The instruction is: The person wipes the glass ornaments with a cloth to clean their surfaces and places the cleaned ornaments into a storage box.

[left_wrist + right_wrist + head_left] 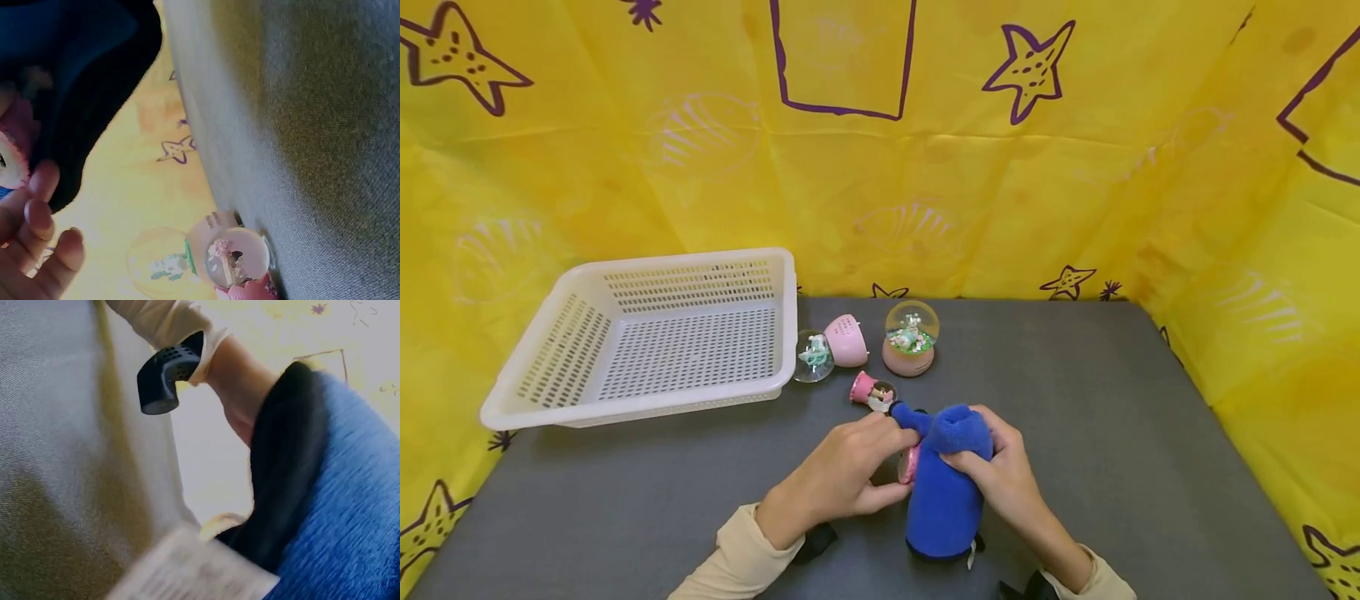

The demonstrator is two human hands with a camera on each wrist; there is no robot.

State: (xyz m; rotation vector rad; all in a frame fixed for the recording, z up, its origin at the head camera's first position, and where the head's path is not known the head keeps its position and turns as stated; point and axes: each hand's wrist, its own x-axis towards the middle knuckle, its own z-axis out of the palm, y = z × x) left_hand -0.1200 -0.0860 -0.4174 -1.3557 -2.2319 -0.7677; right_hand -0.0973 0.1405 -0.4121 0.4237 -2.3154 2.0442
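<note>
A blue fleece piece (946, 504) with black edging and a white tag (194, 569) is held above the dark table, in front of the person. My right hand (1006, 467) grips its upper right side, thumb across the front and fingers behind. At its left side, my left hand (857, 467) pinches a small pink object (907, 464) with a ruffled edge, close against the fleece. The left wrist view shows this object's pale round face beside the fingertips (40, 219); its other end is hidden by the fleece and fingers.
Past the hands, a small pink snow globe (863, 387) lies on its side. Behind it are a larger tipped snow globe (847, 340) with a pink base and an upright snow globe (908, 358). A white plastic basket (640, 404) stands at left; yellow printed cloth (850, 183) hangs behind.
</note>
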